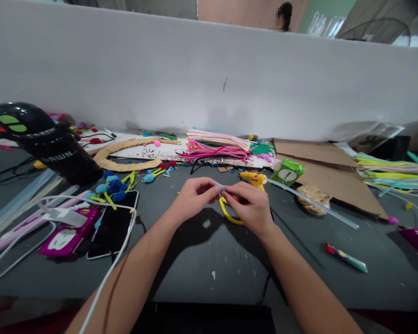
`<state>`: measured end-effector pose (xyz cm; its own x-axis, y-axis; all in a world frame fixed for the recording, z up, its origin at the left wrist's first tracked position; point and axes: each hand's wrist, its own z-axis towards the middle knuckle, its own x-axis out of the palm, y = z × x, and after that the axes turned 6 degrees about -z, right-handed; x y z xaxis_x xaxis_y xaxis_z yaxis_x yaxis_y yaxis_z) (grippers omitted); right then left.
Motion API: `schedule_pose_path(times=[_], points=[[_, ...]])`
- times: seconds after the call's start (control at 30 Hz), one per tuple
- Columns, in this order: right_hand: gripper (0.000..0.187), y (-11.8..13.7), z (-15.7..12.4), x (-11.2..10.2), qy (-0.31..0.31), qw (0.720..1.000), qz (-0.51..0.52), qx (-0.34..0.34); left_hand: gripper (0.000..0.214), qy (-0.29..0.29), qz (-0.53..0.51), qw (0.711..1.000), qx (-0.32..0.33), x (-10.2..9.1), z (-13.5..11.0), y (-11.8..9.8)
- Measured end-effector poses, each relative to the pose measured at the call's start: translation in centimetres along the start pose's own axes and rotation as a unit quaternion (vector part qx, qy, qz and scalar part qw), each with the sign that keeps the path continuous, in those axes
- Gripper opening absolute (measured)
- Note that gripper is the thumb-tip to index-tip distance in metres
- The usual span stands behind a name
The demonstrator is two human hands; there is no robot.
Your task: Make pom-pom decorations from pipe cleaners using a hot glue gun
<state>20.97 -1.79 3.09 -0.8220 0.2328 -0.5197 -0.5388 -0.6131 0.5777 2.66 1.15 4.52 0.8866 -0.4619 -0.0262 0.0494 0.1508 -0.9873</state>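
Both my hands meet above the middle of the dark grey table point(202, 260). My left hand point(195, 195) pinches one end of a small light-blue piece point(218, 186). My right hand point(251, 204) pinches the other end, fingers closed. Under my right hand lies a pair of yellow-handled scissors point(228, 214). A yellow glue gun point(253, 178) lies just behind my right hand, with a clear glue stick point(313, 204) running out to the right.
A black tumbler point(45, 139), a phone point(114, 223), a white cable point(111, 266) and a magenta case point(68, 234) lie left. Pipe cleaners point(216, 149), blue pom-poms point(113, 186), a twine ring point(125, 155), cardboard point(330, 174), a green box point(287, 172) and a pen point(346, 257) surround them. A white wall point(209, 79) backs the table.
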Motion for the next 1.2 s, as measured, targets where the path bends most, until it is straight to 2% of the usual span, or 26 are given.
schedule_pose_path(times=[0.13, 0.33, 0.57, 0.63, 0.77, 0.83, 1.0, 1.2], points=[[0.017, 0.2, -0.2, 0.5, 0.016, 1.000, -0.017, 0.014, 0.028, -0.048, -0.005, 0.999, -0.003, -0.2, 0.2, 0.2], [0.016, 0.1, -0.4, 0.8, 0.020, 0.999, -0.041, 0.029, 0.029, -0.071, -0.038, 0.997, -0.019, 0.2, 0.5, 0.5], [0.018, 0.8, -0.5, 0.6, 0.154, 0.987, -0.038, -0.023, 0.031, -0.146, -0.063, 0.987, -0.014, 0.3, 0.9, 1.3], [0.019, 0.8, -0.4, 0.5, 0.142, 0.989, -0.041, -0.010, 0.033, -0.137, -0.091, 0.986, -0.034, 0.2, 0.8, 1.4], [0.019, 0.4, 0.0, 0.2, 0.047, 0.996, -0.025, 0.072, 0.038, -0.091, -0.105, 0.989, -0.053, 0.3, 0.7, 1.6], [0.024, 0.1, 0.2, 0.2, 0.021, 0.995, -0.004, 0.102, 0.039, -0.070, -0.085, 0.993, -0.049, 0.4, 0.7, 1.6], [0.029, -0.3, 0.2, 0.6, 0.048, 0.984, 0.068, 0.155, 0.040, -0.026, -0.064, 0.997, -0.044, 0.7, 0.5, 1.3], [0.024, -0.1, 0.4, 0.6, 0.039, 0.965, 0.152, 0.211, 0.040, 0.004, -0.019, 1.000, -0.013, 0.9, 0.2, 1.1]])
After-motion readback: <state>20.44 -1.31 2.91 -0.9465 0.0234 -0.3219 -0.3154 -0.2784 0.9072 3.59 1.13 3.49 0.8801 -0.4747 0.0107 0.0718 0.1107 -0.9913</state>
